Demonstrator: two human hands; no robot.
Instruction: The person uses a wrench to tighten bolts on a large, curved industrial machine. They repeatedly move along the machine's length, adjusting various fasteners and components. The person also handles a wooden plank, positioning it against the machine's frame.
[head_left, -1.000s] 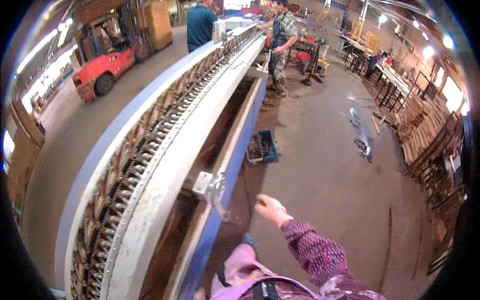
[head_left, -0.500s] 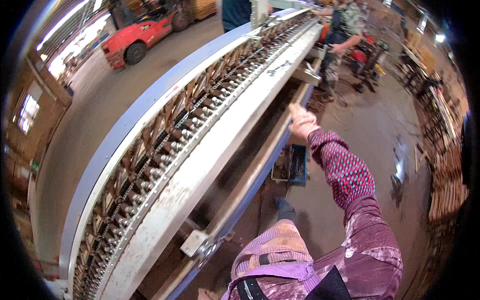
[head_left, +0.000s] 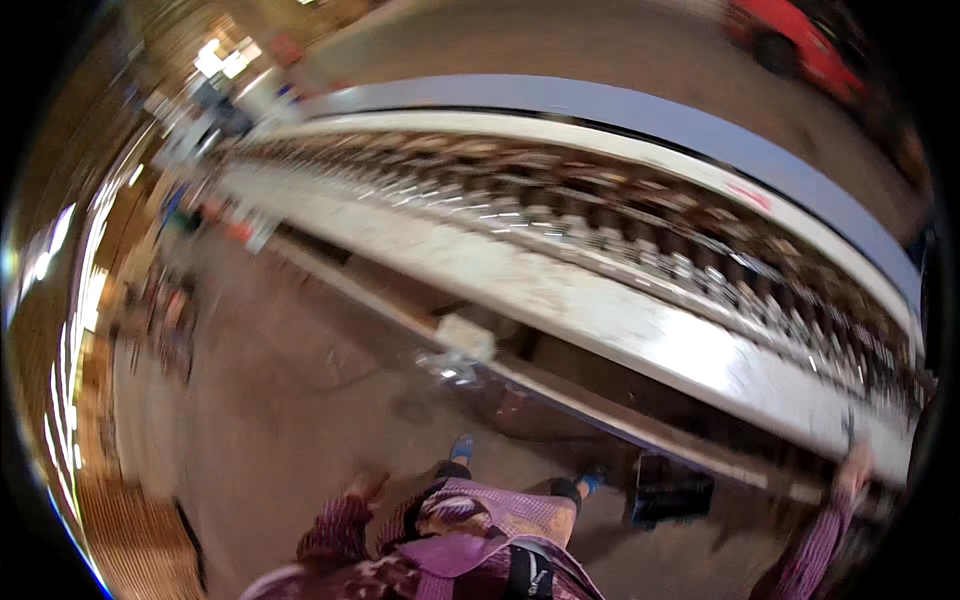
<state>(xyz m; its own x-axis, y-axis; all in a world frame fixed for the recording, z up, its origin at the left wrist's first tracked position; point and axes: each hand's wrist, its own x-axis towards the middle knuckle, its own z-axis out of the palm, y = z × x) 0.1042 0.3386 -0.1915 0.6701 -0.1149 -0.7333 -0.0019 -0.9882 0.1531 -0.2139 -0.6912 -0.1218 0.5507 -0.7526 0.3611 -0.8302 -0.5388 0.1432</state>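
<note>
machine (head_left: 560, 282) before hands (head_left: 855, 466), grip blurred

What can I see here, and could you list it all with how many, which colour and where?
Long metal machine: 1, white and blue, diagonally across the middle.
Short metal fittings: many, silver, rowed along the machine.
Block-shaped fixture: 1, white, machine's near side.
Wheeled vehicle: 1, red, top right.
Rectangular container: at least 1, dark, floor, lower right.
Ribbed stack: 1, tan, lower left, blurred.
Cloth apron: 1, pink-purple, bottom centre.
Shoes: 2, blue, beyond the apron.
Left hand: 1, bare, lower left of centre.
Right hand: 1, bare, at the machine's near edge, contact unclear.
</note>
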